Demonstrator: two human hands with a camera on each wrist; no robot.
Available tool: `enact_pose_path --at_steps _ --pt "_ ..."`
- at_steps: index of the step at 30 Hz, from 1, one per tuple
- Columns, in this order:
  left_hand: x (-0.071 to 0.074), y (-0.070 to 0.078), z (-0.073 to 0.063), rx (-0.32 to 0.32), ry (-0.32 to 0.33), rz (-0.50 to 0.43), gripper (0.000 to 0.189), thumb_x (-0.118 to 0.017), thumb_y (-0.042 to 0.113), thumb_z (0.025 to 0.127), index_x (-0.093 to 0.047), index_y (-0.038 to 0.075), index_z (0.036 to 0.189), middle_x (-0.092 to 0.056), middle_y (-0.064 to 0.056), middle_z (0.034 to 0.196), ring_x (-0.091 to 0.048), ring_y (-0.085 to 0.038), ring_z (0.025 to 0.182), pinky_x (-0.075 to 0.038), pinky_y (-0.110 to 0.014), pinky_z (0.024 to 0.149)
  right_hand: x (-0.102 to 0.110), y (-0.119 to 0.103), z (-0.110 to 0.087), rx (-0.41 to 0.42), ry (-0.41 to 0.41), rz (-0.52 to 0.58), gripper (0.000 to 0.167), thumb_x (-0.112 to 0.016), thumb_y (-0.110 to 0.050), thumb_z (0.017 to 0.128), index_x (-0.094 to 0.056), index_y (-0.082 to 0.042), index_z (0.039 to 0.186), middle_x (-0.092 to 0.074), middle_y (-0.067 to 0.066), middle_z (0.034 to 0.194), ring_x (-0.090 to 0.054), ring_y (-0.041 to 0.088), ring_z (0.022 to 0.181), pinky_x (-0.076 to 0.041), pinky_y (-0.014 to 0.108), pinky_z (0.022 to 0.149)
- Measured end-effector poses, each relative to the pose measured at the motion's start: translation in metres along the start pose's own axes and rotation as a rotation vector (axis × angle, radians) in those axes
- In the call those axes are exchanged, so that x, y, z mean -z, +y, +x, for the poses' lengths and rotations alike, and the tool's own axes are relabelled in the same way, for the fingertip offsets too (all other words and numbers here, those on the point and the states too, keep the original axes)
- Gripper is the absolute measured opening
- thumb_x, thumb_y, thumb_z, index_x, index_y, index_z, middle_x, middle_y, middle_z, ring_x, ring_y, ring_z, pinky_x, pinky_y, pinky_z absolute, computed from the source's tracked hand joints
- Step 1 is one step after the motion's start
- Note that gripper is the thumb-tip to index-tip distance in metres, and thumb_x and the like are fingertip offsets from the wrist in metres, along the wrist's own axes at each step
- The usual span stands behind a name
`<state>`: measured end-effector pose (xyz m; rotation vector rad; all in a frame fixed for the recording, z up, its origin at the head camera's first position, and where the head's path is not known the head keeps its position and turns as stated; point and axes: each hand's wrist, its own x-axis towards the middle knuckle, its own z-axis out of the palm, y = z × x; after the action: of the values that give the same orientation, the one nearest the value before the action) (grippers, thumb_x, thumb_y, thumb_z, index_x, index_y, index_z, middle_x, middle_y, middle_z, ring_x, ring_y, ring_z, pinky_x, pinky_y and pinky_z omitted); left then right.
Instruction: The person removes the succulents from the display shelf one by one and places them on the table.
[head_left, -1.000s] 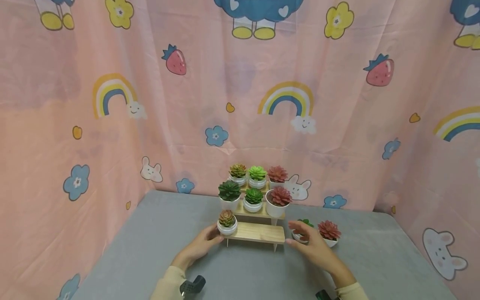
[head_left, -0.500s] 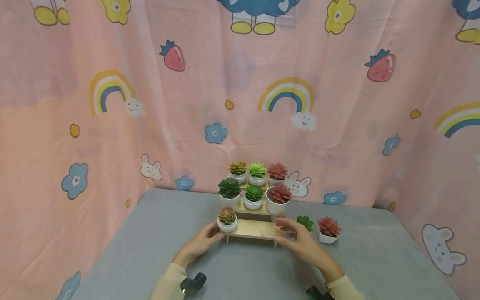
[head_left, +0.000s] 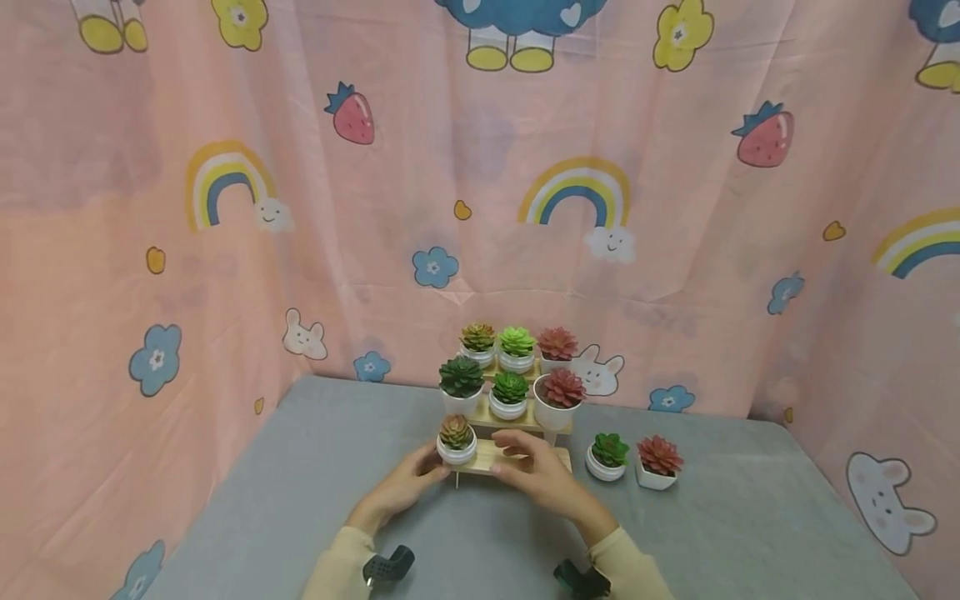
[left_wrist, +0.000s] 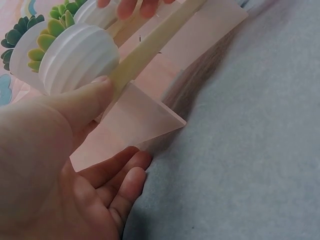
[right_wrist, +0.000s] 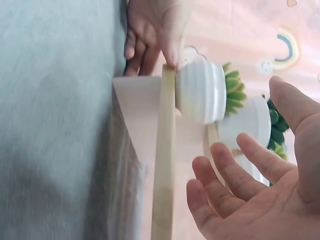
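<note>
A three-tier wooden plant stand [head_left: 486, 457] has pale translucent legs. At the left end of its bottom tier sits a succulent with brownish rosette leaves in a ribbed white pot [head_left: 456, 443]. My left hand [head_left: 401, 485] rests against that end, its thumb at the plank's corner just by the pot base; its loosely bent fingers lie low beside the leg [left_wrist: 145, 117]. Over the bare part of the bottom plank [right_wrist: 164, 180], my right hand [head_left: 542, 477] hovers with fingers spread, holding nothing, a short gap to the right of the pot.
Several potted succulents fill the upper tiers, including a dark green one [head_left: 461, 377] and a red one [head_left: 561, 389]. To the stand's right, a green succulent [head_left: 608, 454] and a red one [head_left: 658, 460] stand on the grey tabletop [head_left: 750, 508]. A printed pink curtain [head_left: 675, 275] hangs behind.
My right hand has moved left from beside the green succulent to over the bottom plank, uncovering that succulent. My left hand and the pots have stayed in place.
</note>
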<state>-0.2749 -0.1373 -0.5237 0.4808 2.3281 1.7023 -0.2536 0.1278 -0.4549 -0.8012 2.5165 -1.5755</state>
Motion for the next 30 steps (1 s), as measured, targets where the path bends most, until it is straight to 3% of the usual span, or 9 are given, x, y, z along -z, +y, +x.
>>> enact_pose_path --at_steps 8,16,30 --pt "-0.002 0.001 -0.003 -0.003 0.013 0.004 0.065 -0.061 0.03 0.102 -0.033 0.011 0.159 -0.048 -0.021 0.154 -0.045 -0.041 0.142 -0.039 -0.058 0.114 -0.018 -0.001 0.013 0.005 0.024 0.032 0.048 -0.069 -0.015 0.096 -0.054 0.004 0.138 -0.059 0.025 0.14 -0.053 0.044 0.131 -0.04 0.063 0.11" --pt "0.0 0.003 -0.001 -0.002 0.023 0.025 0.065 -0.06 0.031 0.102 -0.034 0.011 0.158 -0.049 -0.02 0.153 -0.047 -0.04 0.141 -0.04 -0.058 0.113 -0.031 0.001 0.026 -0.007 0.062 0.055 0.056 -0.073 -0.015 0.093 -0.051 -0.002 0.143 -0.061 0.019 0.139 -0.054 0.035 0.134 -0.037 0.058 0.115" --pt "0.001 0.001 0.001 -0.021 -0.007 0.023 0.066 -0.06 0.032 0.103 -0.033 0.01 0.159 -0.049 -0.019 0.154 -0.048 -0.039 0.14 -0.042 -0.055 0.113 -0.042 0.0 0.035 -0.054 0.087 0.035 0.063 -0.077 -0.023 0.091 -0.05 -0.003 0.144 -0.058 0.019 0.144 -0.052 0.036 0.138 -0.036 0.057 0.116"
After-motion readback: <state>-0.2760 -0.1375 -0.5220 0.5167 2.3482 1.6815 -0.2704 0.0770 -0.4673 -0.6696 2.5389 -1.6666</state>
